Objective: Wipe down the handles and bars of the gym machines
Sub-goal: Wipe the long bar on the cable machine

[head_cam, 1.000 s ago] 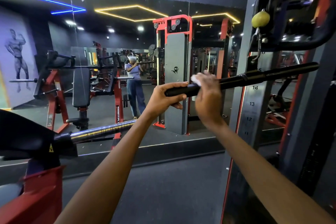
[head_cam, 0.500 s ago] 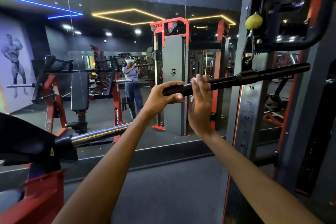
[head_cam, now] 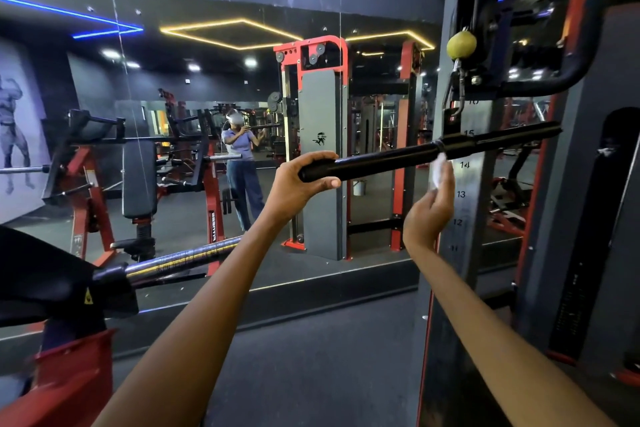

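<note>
Before the mirror wall (head_cam: 207, 87), at a cable station. Black bar (head_cam: 415, 152) hangs from a carabiner clip (head_cam: 455, 94), slanting from centre up toward 2 o'clock. Left hand (head_cam: 298, 184) grips the bar's near end, fingers curled over the top, thumb pressed beneath. Right hand (head_cam: 429, 204) sits just under the bar at 3 o'clock of the left, fingers held together and lightly curled, pinching a white cloth (head_cam: 439, 172); cloth tip reaches the bar's underside near the collar, contact hard to tell through blur. Numbered weight stack (head_cam: 462, 194) stands behind the right hand. Yellow-green ball (head_cam: 461, 44) hangs above the clip at 1 o'clock. Chrome barrel (head_cam: 187, 258) lies at 8 o'clock.
</note>
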### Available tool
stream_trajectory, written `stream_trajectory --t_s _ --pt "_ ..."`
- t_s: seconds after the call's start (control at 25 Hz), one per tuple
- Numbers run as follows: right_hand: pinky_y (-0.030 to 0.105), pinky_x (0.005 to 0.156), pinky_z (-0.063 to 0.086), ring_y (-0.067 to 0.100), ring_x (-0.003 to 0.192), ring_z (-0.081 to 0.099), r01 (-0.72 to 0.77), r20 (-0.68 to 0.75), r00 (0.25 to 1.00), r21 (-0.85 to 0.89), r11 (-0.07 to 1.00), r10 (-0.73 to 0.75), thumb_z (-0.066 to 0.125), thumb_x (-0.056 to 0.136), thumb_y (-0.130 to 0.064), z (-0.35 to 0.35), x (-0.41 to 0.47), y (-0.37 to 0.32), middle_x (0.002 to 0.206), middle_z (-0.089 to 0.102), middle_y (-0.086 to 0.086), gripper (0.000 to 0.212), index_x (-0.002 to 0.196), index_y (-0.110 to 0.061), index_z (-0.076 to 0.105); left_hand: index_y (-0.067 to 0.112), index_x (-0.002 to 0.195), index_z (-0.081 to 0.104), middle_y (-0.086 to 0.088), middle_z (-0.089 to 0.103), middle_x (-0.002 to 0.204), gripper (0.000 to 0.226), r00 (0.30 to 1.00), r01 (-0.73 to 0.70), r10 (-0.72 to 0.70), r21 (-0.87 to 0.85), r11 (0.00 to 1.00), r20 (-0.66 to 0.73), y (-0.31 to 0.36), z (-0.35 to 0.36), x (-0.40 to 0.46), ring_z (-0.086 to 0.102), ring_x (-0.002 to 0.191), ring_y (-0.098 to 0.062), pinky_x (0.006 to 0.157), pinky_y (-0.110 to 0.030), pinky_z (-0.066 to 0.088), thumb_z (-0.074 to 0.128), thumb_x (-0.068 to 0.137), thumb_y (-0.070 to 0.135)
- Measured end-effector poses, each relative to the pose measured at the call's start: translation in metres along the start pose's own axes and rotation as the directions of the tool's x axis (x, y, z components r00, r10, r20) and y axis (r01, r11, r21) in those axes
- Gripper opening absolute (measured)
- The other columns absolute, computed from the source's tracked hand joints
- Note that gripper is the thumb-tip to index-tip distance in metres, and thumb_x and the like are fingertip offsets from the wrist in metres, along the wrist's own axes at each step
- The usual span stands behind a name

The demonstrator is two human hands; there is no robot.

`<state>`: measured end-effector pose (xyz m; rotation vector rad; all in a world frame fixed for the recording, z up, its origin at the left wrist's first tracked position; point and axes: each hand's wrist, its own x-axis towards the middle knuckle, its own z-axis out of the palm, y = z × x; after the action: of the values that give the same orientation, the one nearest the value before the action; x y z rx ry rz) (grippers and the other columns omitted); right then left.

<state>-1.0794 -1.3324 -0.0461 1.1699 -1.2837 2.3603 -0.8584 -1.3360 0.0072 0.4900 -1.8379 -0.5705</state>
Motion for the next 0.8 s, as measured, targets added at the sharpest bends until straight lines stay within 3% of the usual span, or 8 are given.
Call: stream_trajectory --t_s 0.04,0.12,0.2,0.32,0.44,0.52,0.68,0.8 --pt "0.037 0.105 0.042 0.023 0.131 0.042 -0.302 -0.094 0.944 0.138 0.943 0.316 0.032 0.098 -0.002 0.004 0.011 -0.018 0.147 0.037 0.013 0.043 0.140 -0.004 0.038 0.016 0.117 0.062 0.008 0.064 0.106 0.049 1.000 -0.012 0.012 0.032 0.999 -0.012 0.000 0.000 0.000 0.061 0.096 0.002 0.089 -0.023 0.053 0.076 0.070 0.026" --pt "0.036 0.100 0.047 0.028 0.122 0.051 -0.714 0.039 0.653 0.365 0.597 0.757 0.033 0.099 -0.006 0.003 0.047 -0.041 0.138 0.043 0.020 0.035 0.132 0.001 0.043 0.018 0.115 0.063 0.012 0.064 0.102 0.045 0.999 -0.022 0.024 0.090 0.996 -0.026 0.001 0.002 0.001 0.060 0.091 0.008 0.088 -0.016 0.050 0.078 0.073 0.021" --pt "0.038 0.095 0.049 0.033 0.115 0.053 -0.815 0.240 0.484 0.475 0.333 0.842 0.036 0.097 -0.005 0.004 0.066 -0.067 0.130 0.047 0.023 0.025 0.118 0.000 0.048 0.018 0.113 0.064 0.013 0.064 0.099 0.039 0.997 -0.040 0.046 0.119 0.992 -0.054 0.002 0.005 0.000 0.060 0.089 0.009 0.086 -0.012 0.048 0.077 0.077 0.014" --pt "0.033 0.096 0.047 0.027 0.108 0.056 -0.846 0.319 0.358 0.509 0.160 0.877 0.033 0.098 -0.009 0.022 0.038 -0.101 0.118 0.053 0.017 0.019 0.107 -0.001 0.048 0.018 0.109 0.064 0.014 0.064 0.099 0.032 0.986 -0.063 0.078 0.104 0.993 -0.146 0.001 0.007 0.000 0.061 0.090 0.010 0.083 -0.010 0.048 0.076 0.080 0.011" --pt "0.037 0.094 0.051 0.026 0.090 0.062 -0.915 0.552 0.329 0.388 0.113 0.766 0.031 0.100 -0.005 0.036 0.008 -0.113 0.094 0.058 0.016 0.020 0.099 -0.001 0.050 0.017 0.107 0.065 0.015 0.064 0.098 0.031 0.977 -0.086 0.112 0.145 0.986 -0.183 -0.002 0.004 0.003 0.060 0.089 0.010 0.081 -0.009 0.047 0.077 0.078 0.013" --pt "0.034 0.088 0.054 0.025 0.075 0.063 -0.928 0.622 0.327 0.354 0.118 0.712 0.032 0.100 -0.006 0.020 0.018 -0.107 0.102 0.057 0.020 0.020 0.106 -0.001 0.050 0.018 0.107 0.065 0.016 0.064 0.097 0.031 0.976 -0.088 0.119 0.176 0.981 -0.180 -0.002 0.001 0.005 0.060 0.089 0.010 0.081 -0.009 0.047 0.078 0.079 0.015" --pt "0.033 0.088 0.052 0.031 0.105 0.054 -0.760 0.316 0.450 0.627 0.172 0.835 0.031 0.099 -0.002 -0.013 0.074 -0.075 0.126 0.048 0.020 0.019 0.109 0.001 0.046 0.017 0.107 0.065 0.015 0.063 0.097 0.028 0.979 -0.078 0.110 0.180 0.981 -0.174 -0.002 0.003 0.004 0.060 0.090 0.009 0.081 -0.010 0.048 0.076 0.081 0.017" --pt "0.035 0.095 0.050 0.026 0.099 0.056 -0.833 0.390 0.429 0.519 0.190 0.815 0.032 0.097 0.001 0.006 0.054 -0.083 0.120 0.052 0.017 0.017 0.094 -0.003 0.048 0.015 0.105 0.065 0.012 0.064 0.097 0.030 0.977 -0.075 0.109 0.182 0.980 -0.183 -0.008 0.011 0.003 0.060 0.089 0.009 0.083 -0.010 0.047 0.078 0.078 0.017"
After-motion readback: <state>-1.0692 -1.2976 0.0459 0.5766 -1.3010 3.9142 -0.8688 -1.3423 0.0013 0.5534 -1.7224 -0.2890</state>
